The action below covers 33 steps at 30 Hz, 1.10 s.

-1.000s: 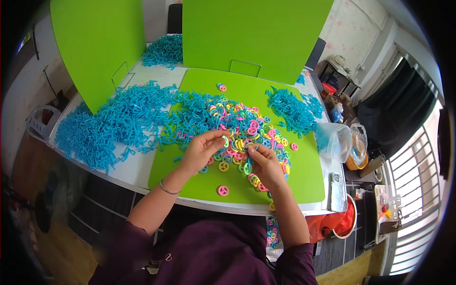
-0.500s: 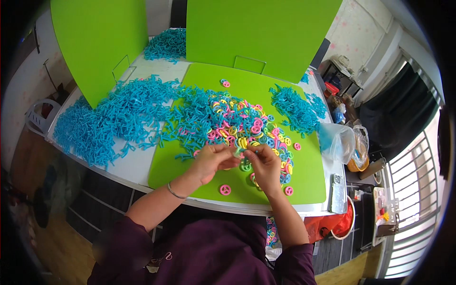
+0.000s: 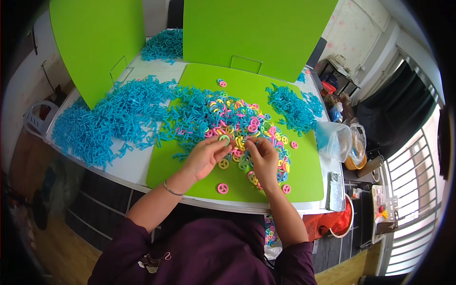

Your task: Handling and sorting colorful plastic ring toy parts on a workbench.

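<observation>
My left hand [image 3: 207, 154] pinches a small green plastic wheel [image 3: 223, 139] between thumb and fingers. Its spokes face up. Just to the right, my right hand [image 3: 264, 164] has thumb and forefinger pressed together; what lies at their tips is too small to make out. Both hands hover at the near side of a heap of little pink, yellow, blue and green wheels [image 3: 254, 124] on a green mat [image 3: 199, 176]. Blue forked plastic pieces [image 3: 192, 116] mix into the heap's left side. A pink wheel [image 3: 223, 188] lies apart near the mat's front edge.
A large pile of blue pieces [image 3: 109, 121] covers the table's left, and a smaller pile [image 3: 292, 110] lies right. Upright green boards [image 3: 259, 35] stand behind. At the right edge are a phone [image 3: 336, 192] and a clear plastic bag [image 3: 336, 142].
My hands have moved apart. The green wheel, earlier between both hands, is now in my left hand, shifted left and up. My right hand has moved slightly away from it.
</observation>
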Available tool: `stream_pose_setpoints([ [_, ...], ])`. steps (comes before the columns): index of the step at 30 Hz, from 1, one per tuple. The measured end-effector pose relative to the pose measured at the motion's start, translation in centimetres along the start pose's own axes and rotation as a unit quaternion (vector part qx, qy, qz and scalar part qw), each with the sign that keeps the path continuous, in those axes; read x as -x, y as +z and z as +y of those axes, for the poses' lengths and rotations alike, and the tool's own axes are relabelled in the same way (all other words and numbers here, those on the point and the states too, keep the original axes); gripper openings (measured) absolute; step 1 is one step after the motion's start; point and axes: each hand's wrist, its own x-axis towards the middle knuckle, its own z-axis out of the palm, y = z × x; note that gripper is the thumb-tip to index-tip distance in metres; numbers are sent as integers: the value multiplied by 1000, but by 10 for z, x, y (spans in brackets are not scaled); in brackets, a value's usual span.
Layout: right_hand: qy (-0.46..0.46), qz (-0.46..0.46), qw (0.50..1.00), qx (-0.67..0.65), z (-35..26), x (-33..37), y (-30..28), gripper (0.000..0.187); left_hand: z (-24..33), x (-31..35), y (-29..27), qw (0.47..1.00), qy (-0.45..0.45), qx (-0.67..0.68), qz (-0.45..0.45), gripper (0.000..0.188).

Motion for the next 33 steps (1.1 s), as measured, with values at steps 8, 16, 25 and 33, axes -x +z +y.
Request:
stream_pose_setpoints([
  [8, 169, -119, 951, -229, -9, -1, -10, 9, -1, 11, 7, 959, 102, -265, -4, 24],
  [16, -21, -163, 986, 27, 1, 8, -4, 8, 1, 10, 7, 965, 79, -245, 48, 17],
  [25, -70, -180, 981, -17, -3, 10, -1, 5, 3, 11, 8, 982, 13, -186, -10, 13],
  [33, -2, -142, 989, 27, -5, 12, 6, 7, -5, 11, 5, 985, -4, -173, 15, 11],
])
